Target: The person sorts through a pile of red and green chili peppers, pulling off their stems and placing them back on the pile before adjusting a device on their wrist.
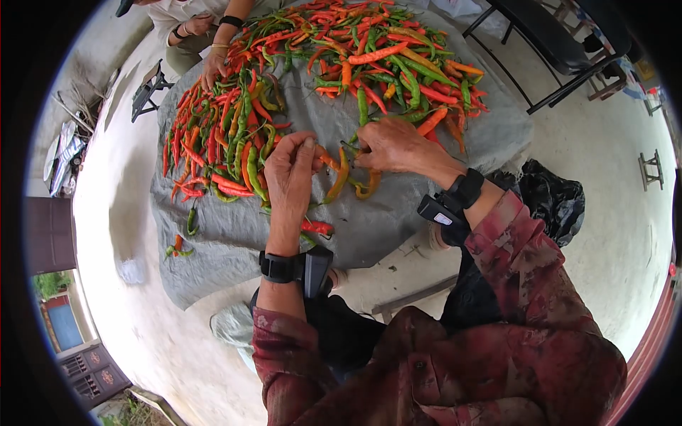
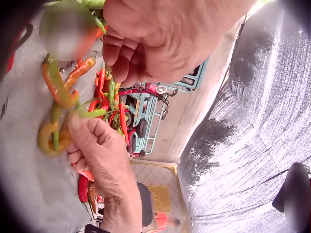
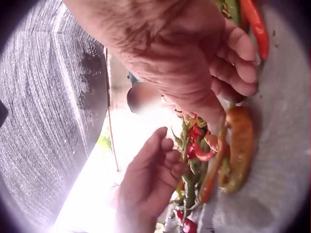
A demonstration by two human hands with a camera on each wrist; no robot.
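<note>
My right hand pinches chili peppers at their stem ends. One is a yellow-orange chili; another, a curled chili, hangs below the fingers. In the right wrist view, an orange chili shows beneath the thumb. My left hand is close beside on the left, fingers loosely curled, with nothing visible in it in either wrist view. A short orange chili appears just past its thumb. Red and green chilies in a left heap and a far heap lie around both hands.
A grey tarp lies under the chilies. Across it, another person's hand reaches into the left heap. A black plastic bag lies at the right, below a black chair. A small stool stands on the left.
</note>
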